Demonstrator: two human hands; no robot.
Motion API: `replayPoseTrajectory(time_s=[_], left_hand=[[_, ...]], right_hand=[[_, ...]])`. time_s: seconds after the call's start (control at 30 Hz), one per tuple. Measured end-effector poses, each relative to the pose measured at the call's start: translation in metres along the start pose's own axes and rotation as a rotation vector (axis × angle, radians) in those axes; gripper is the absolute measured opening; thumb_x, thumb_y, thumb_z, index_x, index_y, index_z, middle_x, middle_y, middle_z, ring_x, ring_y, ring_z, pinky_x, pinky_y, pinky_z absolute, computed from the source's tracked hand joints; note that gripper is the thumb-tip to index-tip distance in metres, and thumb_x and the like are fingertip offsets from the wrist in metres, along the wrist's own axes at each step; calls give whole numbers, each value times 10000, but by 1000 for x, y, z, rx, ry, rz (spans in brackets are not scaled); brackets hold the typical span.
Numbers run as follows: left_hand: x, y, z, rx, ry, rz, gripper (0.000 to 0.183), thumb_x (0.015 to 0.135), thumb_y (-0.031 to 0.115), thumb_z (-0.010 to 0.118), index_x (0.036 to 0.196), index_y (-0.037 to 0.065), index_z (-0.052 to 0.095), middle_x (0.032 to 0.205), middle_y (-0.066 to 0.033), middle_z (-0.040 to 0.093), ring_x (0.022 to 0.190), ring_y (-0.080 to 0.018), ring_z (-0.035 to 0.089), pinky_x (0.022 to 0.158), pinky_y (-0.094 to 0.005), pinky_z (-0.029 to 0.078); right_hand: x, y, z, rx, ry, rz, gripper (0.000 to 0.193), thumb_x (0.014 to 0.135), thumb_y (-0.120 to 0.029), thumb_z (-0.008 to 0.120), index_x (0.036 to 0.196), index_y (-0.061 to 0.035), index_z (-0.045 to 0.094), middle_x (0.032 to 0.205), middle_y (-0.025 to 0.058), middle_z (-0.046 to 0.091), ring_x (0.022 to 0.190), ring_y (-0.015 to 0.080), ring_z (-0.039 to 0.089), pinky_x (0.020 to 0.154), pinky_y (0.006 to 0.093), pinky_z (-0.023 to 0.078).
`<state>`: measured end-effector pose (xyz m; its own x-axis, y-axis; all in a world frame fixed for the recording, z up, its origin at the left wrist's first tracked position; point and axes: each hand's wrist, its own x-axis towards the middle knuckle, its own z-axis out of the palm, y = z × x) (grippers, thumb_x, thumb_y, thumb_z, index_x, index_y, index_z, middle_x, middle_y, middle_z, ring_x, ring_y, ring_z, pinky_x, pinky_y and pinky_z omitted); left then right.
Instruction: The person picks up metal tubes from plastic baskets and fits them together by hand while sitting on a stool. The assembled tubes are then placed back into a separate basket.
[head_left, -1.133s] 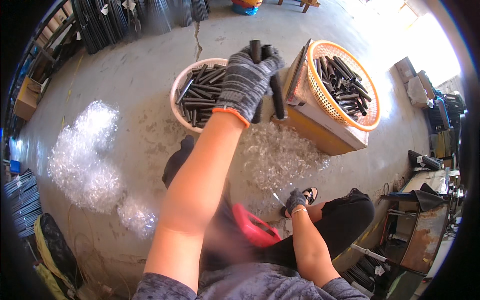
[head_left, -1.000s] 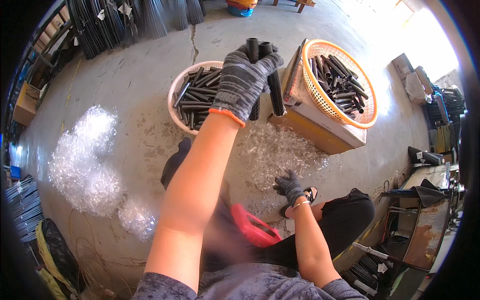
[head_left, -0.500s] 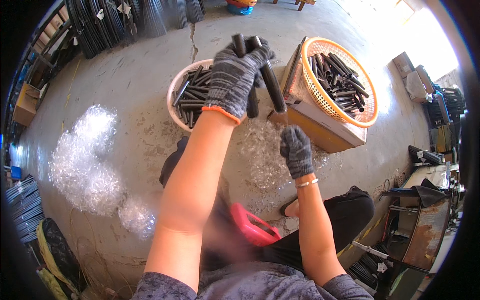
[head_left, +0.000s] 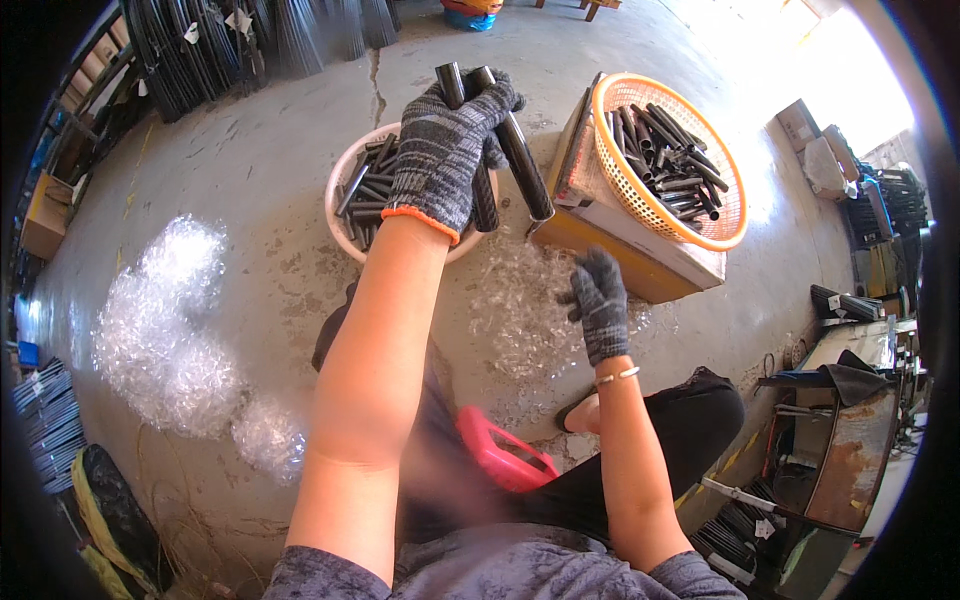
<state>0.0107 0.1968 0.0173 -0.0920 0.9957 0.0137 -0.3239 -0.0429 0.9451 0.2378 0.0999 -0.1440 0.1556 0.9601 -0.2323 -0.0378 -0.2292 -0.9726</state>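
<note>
My left hand [head_left: 432, 165], in a grey striped knit glove with an orange cuff, is closed around two black tubes. One tube [head_left: 527, 170] slants down to the right; the other [head_left: 486, 203] passes through the grip beside it. Below and to the right, my gloved right hand [head_left: 602, 310] has its fingers apart and nothing in them. Behind my left hand stands a pale pink basket [head_left: 334, 215] of similar black tubes, partly hidden by the hand. An orange-rimmed mesh basket [head_left: 735, 235] holding more black tubes rests on a cardboard box [head_left: 640, 268].
Clear plastic scraps [head_left: 525, 315] litter the floor between my hands. A big heap of clear plastic [head_left: 165, 330] lies at left. A pink plastic object [head_left: 495, 450] sits between my legs. At right stands a rusty metal bench [head_left: 850, 465]; bundled black rods [head_left: 190, 50] stand far left.
My left hand has shifted slightly left with the two tubes. My right hand has opened from a closed pinch, its fingers now spread.
</note>
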Motion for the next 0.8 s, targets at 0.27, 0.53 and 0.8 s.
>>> replayPoseTrajectory(time_s=[0.27,0.53,0.8], left_hand=[[0,-7,4,-5,-4,4,149,816,164,684,877,31,654,696,-51,630,462,-99,499,415,-236,410],[3,2,-6,-32,26,-1,185,830,145,671,945,6,632,856,-123,672,466,-96,502,413,-224,435],[2,-2,-10,-43,-2,3,200,828,161,673,959,16,628,854,-104,674,467,-103,511,421,-229,437]], right_hand=[[9,-35,46,222,-264,-167,317,886,-96,568,1181,-12,488,1053,98,593,683,146,596,533,245,464],[-22,247,-77,-522,39,471,355,856,-330,576,1116,-93,531,973,78,591,872,215,560,798,321,443],[-9,118,-24,26,148,300,588,861,-130,614,1366,-100,314,1229,132,513,641,218,615,484,311,474]])
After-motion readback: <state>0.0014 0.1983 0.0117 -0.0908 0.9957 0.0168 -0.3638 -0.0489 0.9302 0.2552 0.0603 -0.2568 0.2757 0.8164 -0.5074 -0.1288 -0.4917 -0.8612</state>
